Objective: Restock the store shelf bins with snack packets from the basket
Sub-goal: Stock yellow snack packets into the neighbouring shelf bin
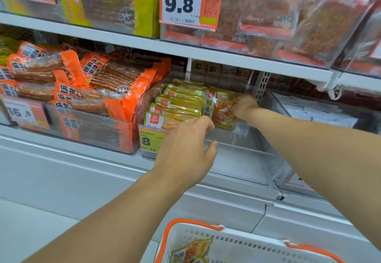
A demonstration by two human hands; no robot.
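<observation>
Right hand [244,106] fingers curled round a yellow-green snack packet [221,109], gripping it upright at the right end of the stacked row of same packets [179,104] inside the clear shelf bin [237,159]. Packet touches the row's right side. Left hand [185,149] sits at the bin's near front edge, fingers [206,124] bent over the rim toward the nearest packet in the row, thumb [211,147] apart below — cannot tell if it grips anything. It partly covers the yellow price tag [148,140] on the bin front. Right half of the bin shows bare bottom.

Left of this bin: another clear bin [92,130] piled with orange packets [82,85], price label on its front. Far right bin [321,114] holds whitish packs, blurred. Upper shelf [144,45] carries more bagged snacks and a big 9.8 price tag [185,2].

Near bottom edge — white basket [237,242] with orange handles, one yellow-green packet [191,250] lying inside at its left side.
</observation>
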